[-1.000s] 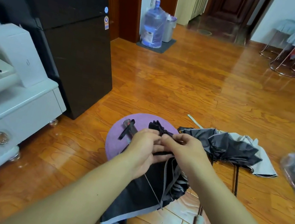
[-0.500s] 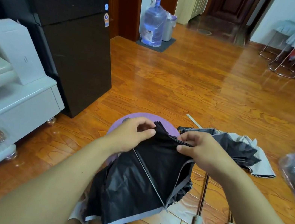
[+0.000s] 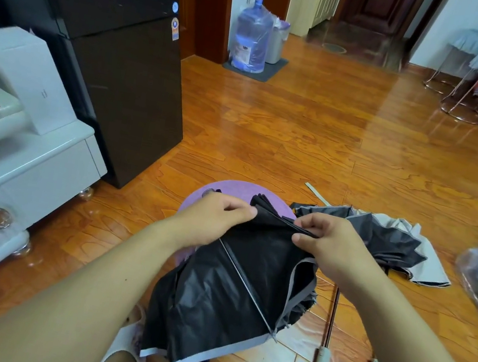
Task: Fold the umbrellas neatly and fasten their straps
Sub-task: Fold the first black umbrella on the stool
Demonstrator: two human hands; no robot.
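Your left hand (image 3: 214, 221) and right hand (image 3: 327, 244) both pinch top edge of black umbrella (image 3: 229, 300), held above floor betw. your arms. Canopy hangs toward you, rib running diagonally down-right (long axis). Second umbrella (image 3: 386, 242) lies on floor, nearer R hand.

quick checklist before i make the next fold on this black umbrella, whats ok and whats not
1. Left hand pinching the black umbrella canopy edge: ok.
2. Right hand pinching the same edge: ok.
3. Panel pulled flat between the hands: ok, with its rib running straight down.
4. Remaining panels gathered neatly: not ok, they bunch loosely below.
5. Strap located: cannot tell, none visible.
6. Second umbrella clear of the fold: ok, it lies apart on the floor.
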